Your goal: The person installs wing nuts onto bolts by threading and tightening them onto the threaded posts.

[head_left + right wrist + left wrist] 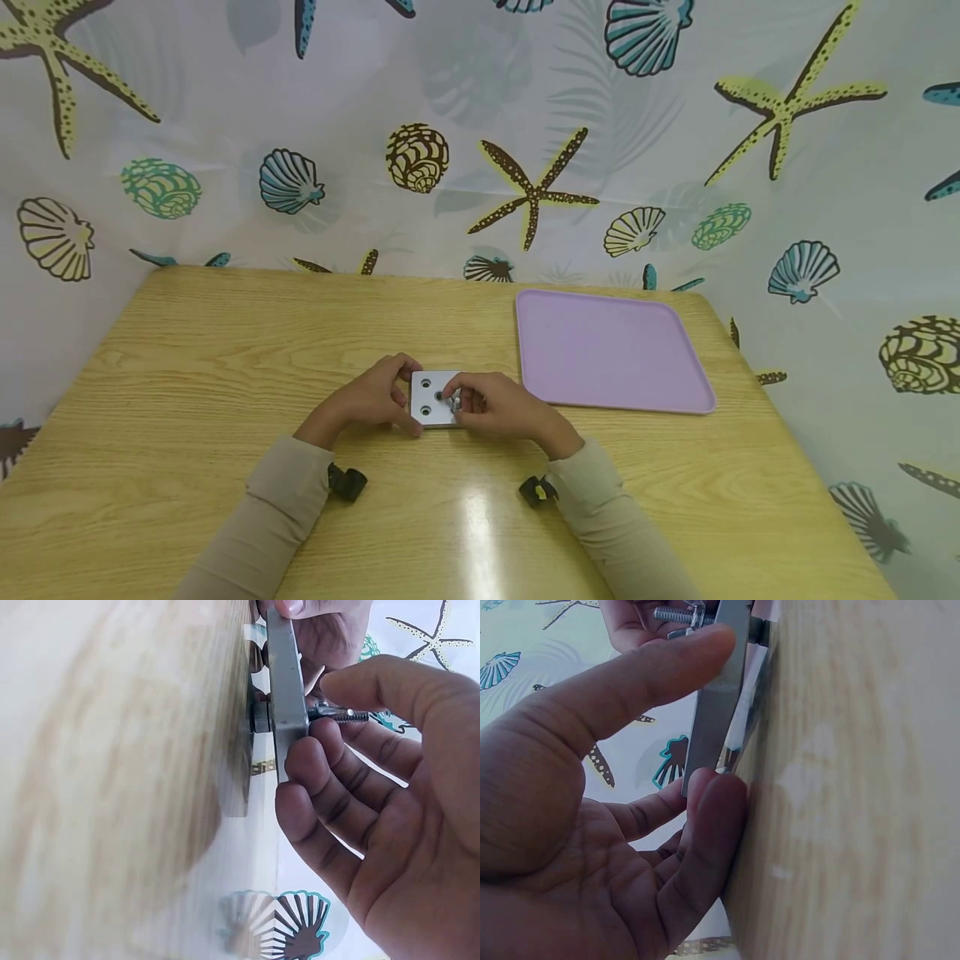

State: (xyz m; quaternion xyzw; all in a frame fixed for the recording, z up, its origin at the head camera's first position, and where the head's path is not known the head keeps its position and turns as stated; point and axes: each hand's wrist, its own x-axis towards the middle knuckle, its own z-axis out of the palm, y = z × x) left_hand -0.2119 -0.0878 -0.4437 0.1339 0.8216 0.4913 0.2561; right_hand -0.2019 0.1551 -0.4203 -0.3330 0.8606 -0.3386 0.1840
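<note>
A flat grey metal plate (pixel 437 419) with several round holes lies level just above the tabletop. My left hand (pixel 372 395) grips its left end, the thumb (pixel 652 675) on the near edge and the fingers on the far side. At the plate's right part, my right hand (pixel 498 406) pinches a metal bolt (pixel 349 716) between thumb and fingers. The bolt's threaded end points up from the plate. Shiny metal beside the thread is partly hidden by the fingers. A short dark cylinder (pixel 261 718) shows between plate and table.
A lilac tray (pixel 611 350) lies at the back right of the wooden table (pixel 225 350). Behind and to the sides hangs a white cloth (pixel 360 83) printed with shells and starfish. Dark wrist mounts (pixel 347 483) sit at both cuffs.
</note>
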